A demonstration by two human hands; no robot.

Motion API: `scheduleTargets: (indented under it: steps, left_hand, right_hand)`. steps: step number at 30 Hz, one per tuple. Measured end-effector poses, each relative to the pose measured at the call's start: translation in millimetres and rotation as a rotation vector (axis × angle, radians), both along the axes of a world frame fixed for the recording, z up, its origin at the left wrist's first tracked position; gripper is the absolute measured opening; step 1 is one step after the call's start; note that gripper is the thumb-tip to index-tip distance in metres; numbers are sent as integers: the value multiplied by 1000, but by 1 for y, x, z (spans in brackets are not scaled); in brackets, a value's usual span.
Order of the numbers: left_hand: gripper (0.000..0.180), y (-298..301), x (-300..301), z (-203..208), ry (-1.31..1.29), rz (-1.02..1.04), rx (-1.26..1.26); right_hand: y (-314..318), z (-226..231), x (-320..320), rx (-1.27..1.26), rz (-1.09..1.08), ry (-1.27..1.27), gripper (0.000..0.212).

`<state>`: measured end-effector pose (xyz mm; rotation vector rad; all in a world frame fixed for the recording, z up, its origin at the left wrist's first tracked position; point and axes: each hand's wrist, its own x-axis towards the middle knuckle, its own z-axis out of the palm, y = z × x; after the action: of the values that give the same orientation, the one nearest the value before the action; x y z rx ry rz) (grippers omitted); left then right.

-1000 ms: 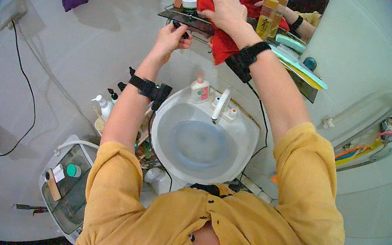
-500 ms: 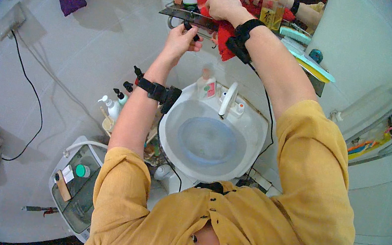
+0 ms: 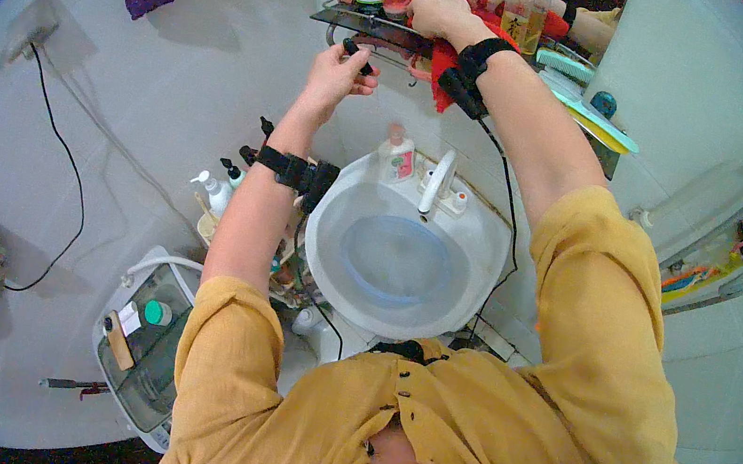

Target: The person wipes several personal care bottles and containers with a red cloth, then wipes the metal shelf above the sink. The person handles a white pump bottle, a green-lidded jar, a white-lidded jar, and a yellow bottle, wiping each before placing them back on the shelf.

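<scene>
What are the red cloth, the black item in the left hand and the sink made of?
Red cloth: fabric, matte; it hangs in soft folds.
Black item: perhaps plastic; straight and stiff-looking, but too small to be sure, finish unclear.
Sink: probably glazed ceramic, smooth finish; white, with a thick rounded rim.
</scene>
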<state>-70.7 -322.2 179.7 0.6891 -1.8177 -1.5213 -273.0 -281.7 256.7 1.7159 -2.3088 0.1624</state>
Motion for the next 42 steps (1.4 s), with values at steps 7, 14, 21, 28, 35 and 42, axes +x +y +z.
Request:
scheduleTargets:
  steps: [7, 14, 21, 28, 35, 42]
  left_hand:
    - [27, 2, 0, -4, 17, -15, -16]
    - [26, 0, 4, -1, 30, -22, -9]
    - [26, 3, -8, -3, 40, -26, 12]
    - [25, 4, -1, 0, 47, 9, -16]
    - [22, 5, 7, 11, 32, 61, -107]
    - [21, -15, -18, 35, 91, 134, -224]
  right_hand:
    - [1, -8, -7, -72, -48, 71, 33]
    - [12, 16, 2, -71, -45, -10, 36]
    - [-6, -4, 2, -143, 154, -136, 37]
    - [-11, -1, -4, -23, -18, -39, 31]
    - [14, 6, 15, -34, -83, 164, 29]
    - [53, 29, 43, -389, -47, 39, 26]
